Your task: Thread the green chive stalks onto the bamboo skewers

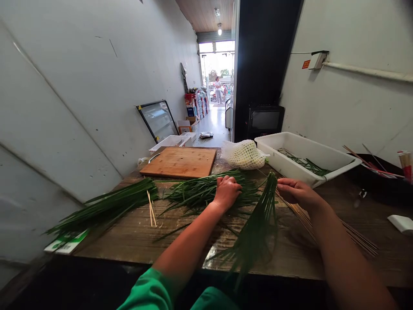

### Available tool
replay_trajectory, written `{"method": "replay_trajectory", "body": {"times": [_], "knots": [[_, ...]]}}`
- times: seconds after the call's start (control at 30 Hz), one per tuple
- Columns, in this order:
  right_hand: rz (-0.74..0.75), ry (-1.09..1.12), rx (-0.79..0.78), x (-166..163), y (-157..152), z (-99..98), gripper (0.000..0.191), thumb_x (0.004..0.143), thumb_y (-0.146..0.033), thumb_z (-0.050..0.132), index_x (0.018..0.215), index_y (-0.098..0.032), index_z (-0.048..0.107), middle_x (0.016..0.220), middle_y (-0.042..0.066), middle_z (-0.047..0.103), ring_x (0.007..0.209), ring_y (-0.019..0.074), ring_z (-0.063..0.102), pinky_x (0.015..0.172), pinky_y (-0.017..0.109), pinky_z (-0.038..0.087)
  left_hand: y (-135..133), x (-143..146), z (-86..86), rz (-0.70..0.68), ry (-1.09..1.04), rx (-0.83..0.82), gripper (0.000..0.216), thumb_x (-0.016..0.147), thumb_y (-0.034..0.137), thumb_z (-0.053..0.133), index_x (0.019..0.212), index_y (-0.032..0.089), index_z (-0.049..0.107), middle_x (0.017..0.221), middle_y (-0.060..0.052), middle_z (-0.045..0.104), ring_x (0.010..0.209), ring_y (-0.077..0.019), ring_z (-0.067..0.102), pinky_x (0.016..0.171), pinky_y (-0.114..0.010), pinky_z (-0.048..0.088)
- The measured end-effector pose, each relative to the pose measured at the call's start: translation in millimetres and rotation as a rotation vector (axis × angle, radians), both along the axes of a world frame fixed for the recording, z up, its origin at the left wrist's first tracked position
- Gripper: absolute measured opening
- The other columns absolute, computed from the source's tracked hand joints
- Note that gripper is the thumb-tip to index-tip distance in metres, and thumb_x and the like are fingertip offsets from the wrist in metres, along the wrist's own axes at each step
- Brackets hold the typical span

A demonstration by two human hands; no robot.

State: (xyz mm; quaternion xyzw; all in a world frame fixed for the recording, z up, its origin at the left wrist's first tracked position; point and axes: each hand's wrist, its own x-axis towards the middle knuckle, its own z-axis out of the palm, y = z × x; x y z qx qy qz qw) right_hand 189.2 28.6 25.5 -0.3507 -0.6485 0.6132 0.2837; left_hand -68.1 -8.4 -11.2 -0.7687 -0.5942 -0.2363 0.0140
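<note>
My right hand [297, 193] is closed in a pinch at the top of a bunch of garlic chives [260, 224]. The bunch hangs down and fans out, its lower ends blurred over the table's front edge. A thin line like a skewer tip shows beside the bunch's top; whether it passes through the leaves I cannot tell. My left hand [227, 189] rests on a loose pile of chives [193, 193], fingers curled into the leaves. Another bundle of chives [112, 206] lies at the left, with a few short pale sticks [151, 211] by its end.
Behind the pile lie a wooden cutting board [182, 161] and a bundle in white foam netting [243, 155]. A white tub [309, 146] with some chives stands at right. Long thin skewers [355, 234] run under my right forearm. A black pan [383, 185] sits far right.
</note>
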Motion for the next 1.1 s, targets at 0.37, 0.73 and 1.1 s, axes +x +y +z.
{"method": "replay_trajectory", "body": {"times": [0.37, 0.73, 1.1], "knots": [[-0.077, -0.212, 0.103, -13.1, 4.5, -7.4, 0.047, 0.075, -0.054, 0.058, 0.099, -0.013, 0.063, 0.051, -0.009, 0.024, 0.043, 0.0048, 0.018, 0.039, 0.02, 0.013, 3.8, 1.2, 6.3, 0.085, -0.154, 0.039, 0.021, 0.087, 0.026, 0.05, 0.092, 0.021, 0.069, 0.089, -0.007, 0.071, 0.082, -0.0186, 0.061, 0.079, -0.031, 0.039], [-0.127, -0.291, 0.454, -33.6, -8.1, -2.9, 0.043, 0.081, -0.046, 0.05, 0.098, -0.012, 0.07, 0.05, -0.003, 0.047, 0.049, 0.01, 0.037, 0.046, 0.023, 0.029, 15.4, 3.2, 1.2, -0.032, -1.018, -0.096, 0.02, 0.077, 0.02, 0.058, 0.091, 0.012, 0.069, 0.075, -0.005, 0.071, 0.069, -0.0127, 0.061, 0.068, -0.023, 0.046], [-0.128, -0.324, 0.571, -39.2, -5.2, -11.0, 0.036, 0.083, -0.038, 0.046, 0.092, -0.015, 0.072, 0.071, 0.002, 0.065, 0.066, 0.016, 0.055, 0.062, 0.025, 0.041, 13.9, 17.5, 14.6, -0.027, -1.385, -0.287, 0.028, 0.068, 0.033, 0.069, 0.083, 0.01, 0.064, 0.062, -0.003, 0.066, 0.042, -0.0059, 0.051, 0.038, -0.016, 0.029]]}}
